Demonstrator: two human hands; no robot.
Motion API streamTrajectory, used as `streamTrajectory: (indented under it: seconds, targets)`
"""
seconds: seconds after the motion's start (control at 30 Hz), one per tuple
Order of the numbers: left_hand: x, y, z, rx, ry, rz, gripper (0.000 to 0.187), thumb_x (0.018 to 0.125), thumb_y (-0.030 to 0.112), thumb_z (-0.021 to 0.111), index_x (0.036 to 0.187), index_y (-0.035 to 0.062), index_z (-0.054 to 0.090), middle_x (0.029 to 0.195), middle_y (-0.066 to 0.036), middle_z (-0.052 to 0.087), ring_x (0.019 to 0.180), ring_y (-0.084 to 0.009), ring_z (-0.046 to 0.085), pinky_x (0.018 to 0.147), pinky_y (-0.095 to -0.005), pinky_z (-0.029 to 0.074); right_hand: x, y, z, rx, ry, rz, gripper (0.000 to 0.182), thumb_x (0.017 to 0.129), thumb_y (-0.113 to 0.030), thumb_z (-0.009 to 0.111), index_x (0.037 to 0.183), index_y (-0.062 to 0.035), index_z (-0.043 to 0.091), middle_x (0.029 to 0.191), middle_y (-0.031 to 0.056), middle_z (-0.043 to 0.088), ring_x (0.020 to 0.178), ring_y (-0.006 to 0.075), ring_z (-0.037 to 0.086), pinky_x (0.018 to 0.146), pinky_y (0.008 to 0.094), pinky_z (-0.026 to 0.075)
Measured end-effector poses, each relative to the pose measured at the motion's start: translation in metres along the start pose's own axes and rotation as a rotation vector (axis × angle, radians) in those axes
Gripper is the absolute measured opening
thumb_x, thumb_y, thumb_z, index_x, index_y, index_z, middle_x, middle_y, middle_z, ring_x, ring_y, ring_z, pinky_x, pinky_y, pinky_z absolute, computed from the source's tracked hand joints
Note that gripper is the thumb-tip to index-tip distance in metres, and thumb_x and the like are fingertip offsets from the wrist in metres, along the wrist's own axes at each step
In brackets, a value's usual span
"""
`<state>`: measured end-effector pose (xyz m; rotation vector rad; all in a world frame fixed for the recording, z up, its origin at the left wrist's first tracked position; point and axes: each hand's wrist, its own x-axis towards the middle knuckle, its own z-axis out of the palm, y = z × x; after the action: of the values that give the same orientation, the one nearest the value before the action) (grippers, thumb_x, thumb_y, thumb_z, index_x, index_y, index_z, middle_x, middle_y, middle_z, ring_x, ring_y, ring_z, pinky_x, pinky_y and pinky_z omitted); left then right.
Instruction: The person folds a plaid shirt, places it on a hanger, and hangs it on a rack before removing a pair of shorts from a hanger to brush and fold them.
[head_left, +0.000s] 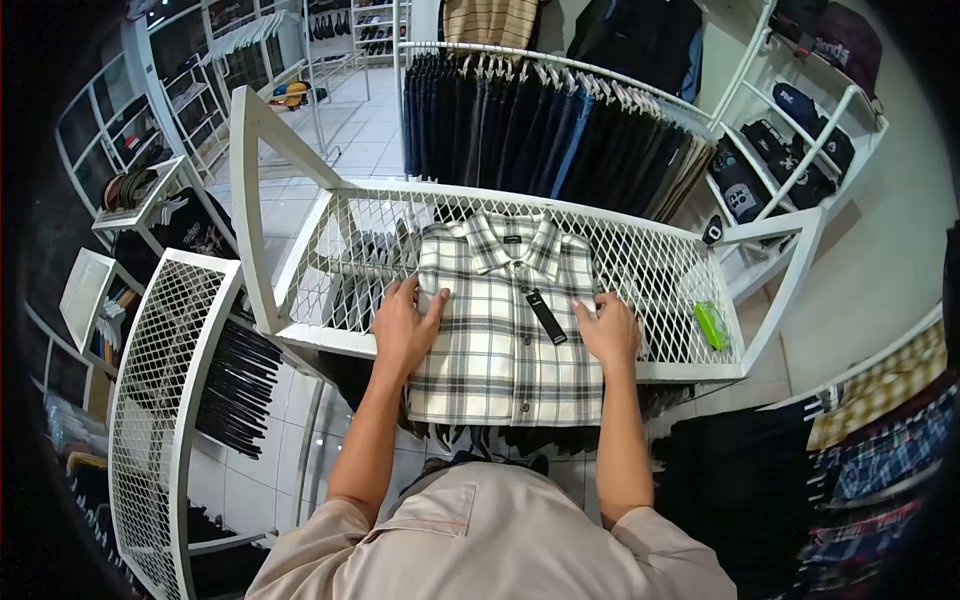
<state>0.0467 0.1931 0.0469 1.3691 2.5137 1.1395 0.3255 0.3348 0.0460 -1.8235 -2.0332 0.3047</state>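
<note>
A folded plaid shirt in white, black and grey lies face up on a white wire-mesh rack shelf, collar away from me. Its lower part reaches over the shelf's near edge. On its front lies a black hang tag. My left hand rests at the shirt's left edge, thumb and fingers apart. At the right edge, my right hand touches the fabric with its fingers spread. Neither hand is closed around anything that I can see.
A bright green object sits at the shelf's right end. Behind it hangs a row of dark trousers. Caps and bags fill a rack at right. Another mesh shelf stands at left, and plaid shirts hang at lower right.
</note>
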Motion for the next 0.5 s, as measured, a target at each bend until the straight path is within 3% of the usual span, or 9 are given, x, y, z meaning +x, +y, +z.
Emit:
streamTrajectory:
  seconds: [0.2,0.33,0.37,0.47,0.5]
  targets:
    - [0.024,-0.020,0.016,-0.142,-0.015,0.084,0.049,0.093,0.040,0.071,0.108,-0.0066,0.070,0.098,-0.023,0.072,0.087,-0.0383,0.069,0.077,-0.0459,0.053,0.002,0.002,0.010,0.223,0.045,0.062,0.030,0.092,-0.029,0.073,0.109,-0.0042,0.071,0.096,0.0186,0.076,0.093,0.0384,0.072,0.082,0.0480,0.055]
    - [0.030,-0.017,0.027,-0.399,-0.071,0.082,0.047,0.093,0.034,0.071,0.106,-0.0109,0.070,0.090,-0.024,0.072,0.079,-0.0366,0.069,0.074,-0.0429,0.053,-0.001,0.005,0.000,0.297,0.230,0.056,0.030,0.096,-0.029,0.069,0.112,-0.0035,0.068,0.107,0.0196,0.074,0.094,0.0394,0.070,0.079,0.0489,0.055]
    - [0.036,-0.022,0.032,-0.385,-0.114,0.081,0.048,0.093,0.035,0.071,0.108,-0.0112,0.069,0.091,-0.025,0.072,0.078,-0.0356,0.069,0.074,-0.0424,0.053,0.004,0.010,0.006,0.267,0.176,0.084,0.045,0.096,-0.038,0.070,0.123,-0.0028,0.065,0.115,0.0226,0.071,0.099,0.0384,0.070,0.086,0.0464,0.054]
    - [0.052,-0.017,0.033,-0.442,-0.315,-0.006,0.057,0.094,0.040,0.072,0.115,-0.0129,0.068,0.093,-0.023,0.074,0.081,-0.0309,0.070,0.076,-0.0417,0.053,0.041,0.057,0.049,0.526,-0.138,0.169,0.064,0.093,-0.048,0.072,0.133,0.0014,0.061,0.121,0.0258,0.070,0.111,0.0363,0.068,0.094,0.0434,0.052]
    - [0.054,-0.004,0.022,-0.472,-0.358,-0.072,0.058,0.094,0.041,0.072,0.115,-0.0131,0.068,0.093,-0.022,0.074,0.083,-0.0295,0.070,0.076,-0.0418,0.053,0.038,0.048,0.048,0.637,-0.082,0.225,0.052,0.095,-0.041,0.074,0.118,0.0055,0.067,0.111,0.0125,0.072,0.104,0.0246,0.066,0.087,0.0388,0.050]
